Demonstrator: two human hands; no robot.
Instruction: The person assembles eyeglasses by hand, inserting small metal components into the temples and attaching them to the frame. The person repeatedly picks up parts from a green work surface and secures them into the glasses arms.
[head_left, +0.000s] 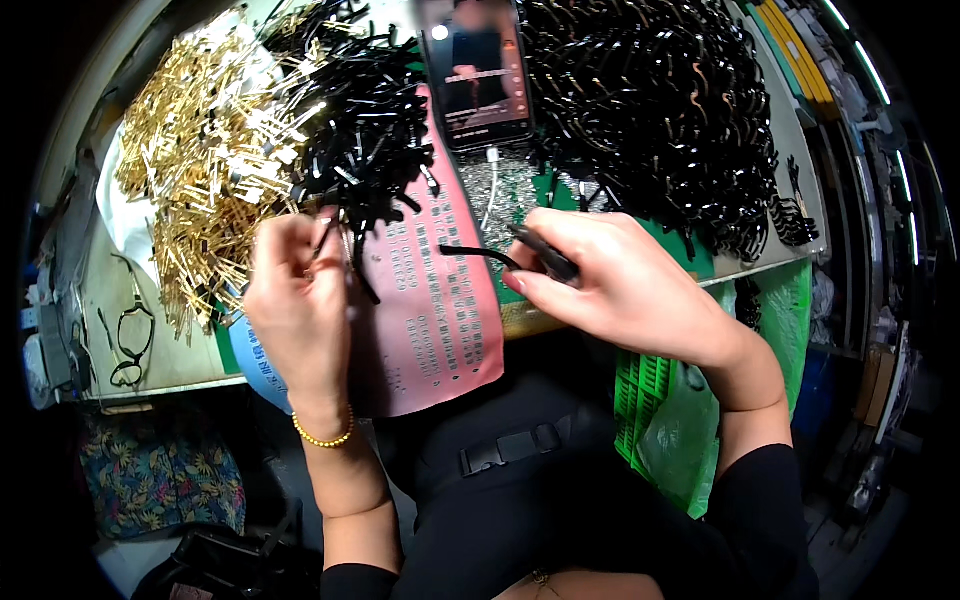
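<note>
My left hand (300,290) is closed, thumb and fingers pinched together at the near edge of the loose black temples. A dark slim eyeglass temple (366,278) slants down beside its fingertips; its upper end is blurred. My right hand (600,280) is closed round a few black eyeglass temples (545,257). One curved black temple (478,252) sticks out leftward between the thumb and fingers. Both hands hover over a pink printed sheet (430,340) at the table's front edge. To the left lies a heap of gold metal pieces (200,150), with a tangle of black temples (350,120) next to it.
A phone (478,80) with a white cable (491,190) stands at the back middle. Stacked black temples (650,110) cover the right side. Eyeglass frames (133,330) lie at the far left. A green crate (640,400) and green plastic bag (690,440) are below the right edge.
</note>
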